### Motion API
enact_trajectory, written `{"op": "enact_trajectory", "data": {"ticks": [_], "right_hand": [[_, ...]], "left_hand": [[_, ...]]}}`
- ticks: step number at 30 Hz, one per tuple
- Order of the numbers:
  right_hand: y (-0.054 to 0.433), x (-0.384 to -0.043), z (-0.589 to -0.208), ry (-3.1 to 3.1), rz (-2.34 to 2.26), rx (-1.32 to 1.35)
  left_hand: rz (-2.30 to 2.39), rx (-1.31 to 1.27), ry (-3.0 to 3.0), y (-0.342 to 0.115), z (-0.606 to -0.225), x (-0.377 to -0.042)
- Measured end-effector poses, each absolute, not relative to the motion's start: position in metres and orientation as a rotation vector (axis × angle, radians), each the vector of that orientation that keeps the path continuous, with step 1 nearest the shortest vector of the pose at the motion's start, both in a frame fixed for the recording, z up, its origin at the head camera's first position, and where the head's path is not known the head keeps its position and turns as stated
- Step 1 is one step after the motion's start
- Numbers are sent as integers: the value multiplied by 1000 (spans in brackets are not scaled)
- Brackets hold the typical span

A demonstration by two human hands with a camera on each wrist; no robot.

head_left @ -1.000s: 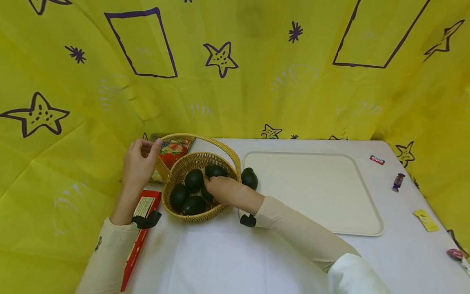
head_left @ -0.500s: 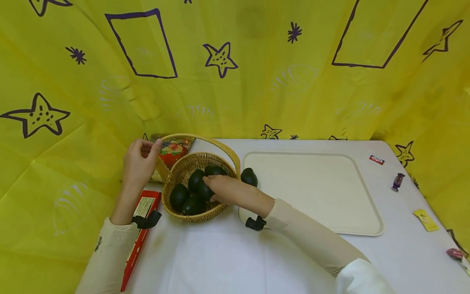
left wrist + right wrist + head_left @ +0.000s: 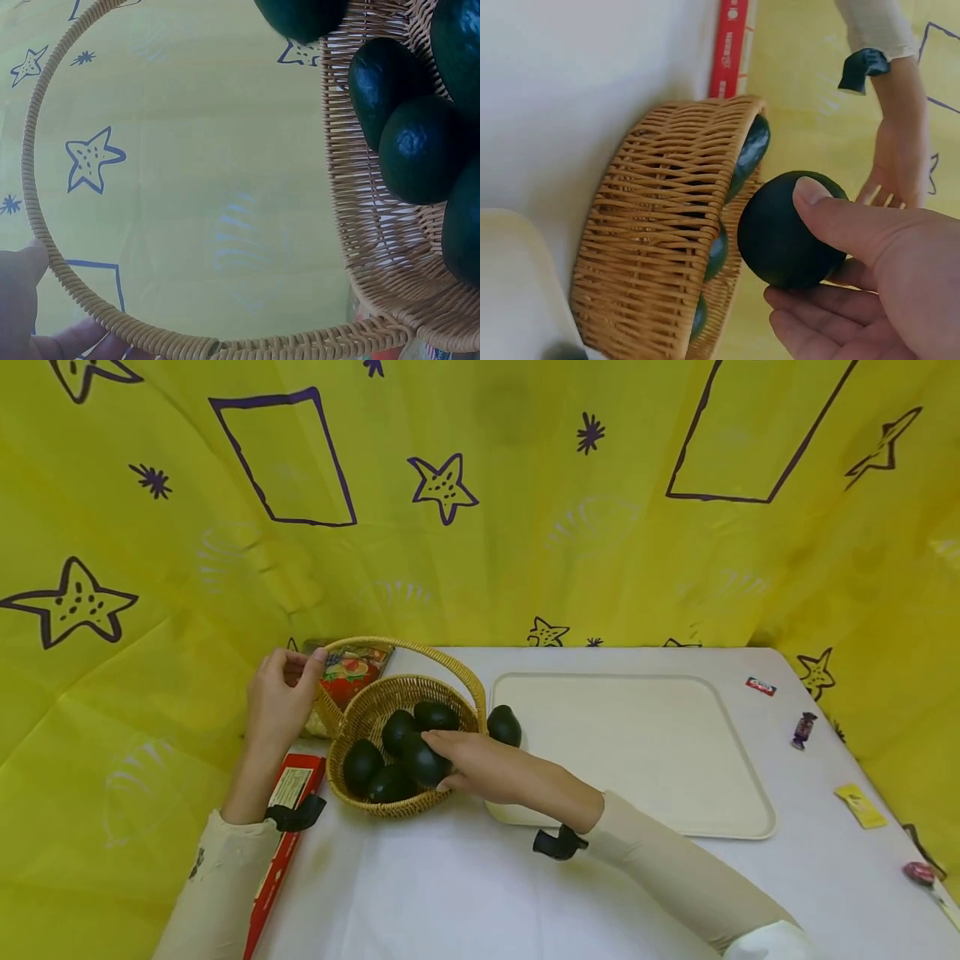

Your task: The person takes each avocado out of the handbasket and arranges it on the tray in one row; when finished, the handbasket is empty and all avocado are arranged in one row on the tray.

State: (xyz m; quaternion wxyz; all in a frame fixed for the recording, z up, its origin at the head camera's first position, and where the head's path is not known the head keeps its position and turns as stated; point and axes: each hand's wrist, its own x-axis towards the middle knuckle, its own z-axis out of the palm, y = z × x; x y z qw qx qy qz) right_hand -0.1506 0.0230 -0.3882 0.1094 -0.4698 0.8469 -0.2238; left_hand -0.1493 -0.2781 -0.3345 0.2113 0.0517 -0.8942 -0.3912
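A wicker basket (image 3: 390,808) holds several dark green avocados (image 3: 362,766). Its arched handle (image 3: 435,653) is pinched between the thumb and fingers of my left hand (image 3: 281,697); the left wrist view shows the thumb (image 3: 34,259) against the handle. My right hand (image 3: 487,768) grips one avocado (image 3: 787,232) above the basket's near right side, thumb on top and fingers beneath. Another avocado (image 3: 504,726) lies outside the basket, at the left edge of a cream tray (image 3: 622,752).
A red box (image 3: 281,852) lies left of the basket, under my left forearm. Behind the basket is a colourful food packet (image 3: 351,675). Small wrapped sweets (image 3: 802,730) and a lollipop (image 3: 918,873) lie along the table's right edge. A yellow patterned cloth (image 3: 510,552) hangs behind.
My right hand has taken hold of an avocado among the others and lifted it, drawing back slightly rightward and nearer. My left hand stays at the handle; the head view has shifted a little.
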Motion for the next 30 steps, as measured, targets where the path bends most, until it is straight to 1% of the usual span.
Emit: {"op": "enact_trajectory", "data": {"ticks": [4,9,17,23,30], "right_hand": [[46,-144,-385,2488,-687,-1389],[78,-138,-380,2492,-736,-1320],[137,-142,-384,2535,-870,-1192],[170,-160,-405,2620,-959,-1042],[182,-181,-442,2671,-1003,-886]], "left_hand": [[-1086,144,-2484,-277,-334,-150],[-1094,148,-2489,-277,-335,-150],[-1086,152,-2486,-276,-334,-149],[-1093,152,-2481,-277,-334,-150],[-1078,151,-2488,-277,-334,-149]]}}
